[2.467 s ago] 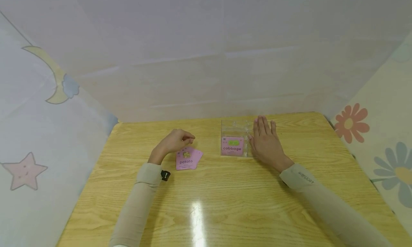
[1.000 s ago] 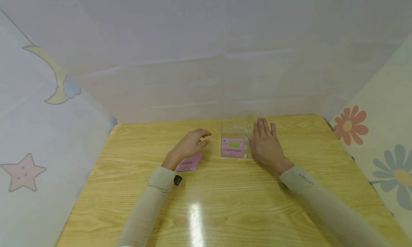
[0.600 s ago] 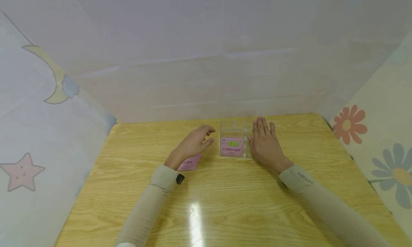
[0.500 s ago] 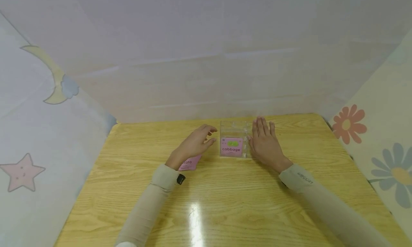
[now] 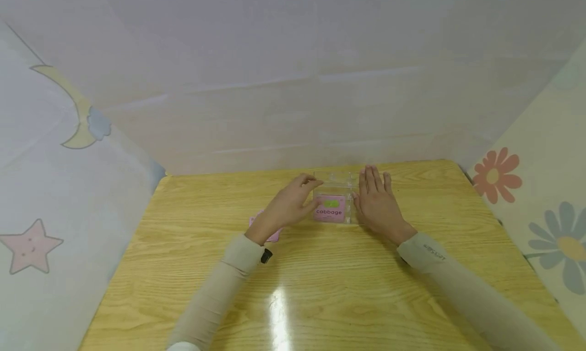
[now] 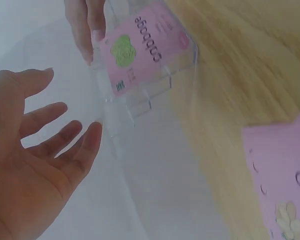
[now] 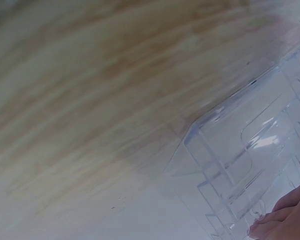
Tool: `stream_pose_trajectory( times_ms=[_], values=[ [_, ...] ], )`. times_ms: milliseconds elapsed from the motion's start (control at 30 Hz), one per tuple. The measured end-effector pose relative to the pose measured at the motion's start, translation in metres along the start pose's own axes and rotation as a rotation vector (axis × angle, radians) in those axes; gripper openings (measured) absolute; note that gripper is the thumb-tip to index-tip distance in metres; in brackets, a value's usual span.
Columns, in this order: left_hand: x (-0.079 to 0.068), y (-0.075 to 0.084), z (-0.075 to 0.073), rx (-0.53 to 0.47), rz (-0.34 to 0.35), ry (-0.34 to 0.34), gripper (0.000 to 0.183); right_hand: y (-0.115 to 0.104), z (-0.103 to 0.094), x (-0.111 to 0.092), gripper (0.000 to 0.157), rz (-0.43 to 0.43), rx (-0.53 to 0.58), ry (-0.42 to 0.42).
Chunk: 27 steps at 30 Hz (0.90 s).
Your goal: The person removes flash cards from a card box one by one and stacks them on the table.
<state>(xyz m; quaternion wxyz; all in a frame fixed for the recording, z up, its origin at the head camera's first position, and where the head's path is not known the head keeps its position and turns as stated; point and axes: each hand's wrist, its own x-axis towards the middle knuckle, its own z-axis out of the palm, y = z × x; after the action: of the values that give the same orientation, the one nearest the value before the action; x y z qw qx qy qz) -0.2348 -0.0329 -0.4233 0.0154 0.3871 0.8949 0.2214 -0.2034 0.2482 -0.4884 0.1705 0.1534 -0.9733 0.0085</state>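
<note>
A clear plastic box stands near the back of the table, and a pink card printed "cabbage" lies in its front part. At its left side is my left hand, thumb and fingers apart and loosely bent. In the left wrist view this left hand holds nothing; whether a fingertip touches the box I cannot tell. My right hand lies along the box's right side with fingers straight. The right wrist view shows the clear box close up, its compartments and ridges visible.
Pink cards lie on the wooden table left of the box, partly covered by the left forearm and hand. A pale wall rises right behind the table's back edge, with printed sheets on both sides.
My left hand has moved right, from above the potato cards to the box's left side. My right hand has stayed beside the box, and the cabbage card still lies in it.
</note>
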Motion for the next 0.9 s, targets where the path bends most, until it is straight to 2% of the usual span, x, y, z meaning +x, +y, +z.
stream_pose_trajectory(
  times_ms=[200, 433, 667, 900],
  values=[
    [0.005, 0.008, 0.011, -0.003, 0.056, 0.008, 0.054, 0.000, 0.000, 0.001, 0.069, 0.002, -0.002, -0.007],
    [0.010, 0.014, 0.023, 0.162, 0.147, 0.030, 0.049, 0.000, -0.003, 0.000, 0.069, 0.003, -0.019, -0.021],
    [0.012, 0.015, 0.030, 0.302, 0.200, 0.065, 0.045, 0.000, -0.002, 0.000, 0.068, -0.001, -0.023, 0.005],
    [0.015, 0.011, 0.037, 0.426, 0.209, 0.052, 0.048, 0.000, 0.000, 0.000, 0.069, 0.006, -0.015, -0.012]
  ],
)
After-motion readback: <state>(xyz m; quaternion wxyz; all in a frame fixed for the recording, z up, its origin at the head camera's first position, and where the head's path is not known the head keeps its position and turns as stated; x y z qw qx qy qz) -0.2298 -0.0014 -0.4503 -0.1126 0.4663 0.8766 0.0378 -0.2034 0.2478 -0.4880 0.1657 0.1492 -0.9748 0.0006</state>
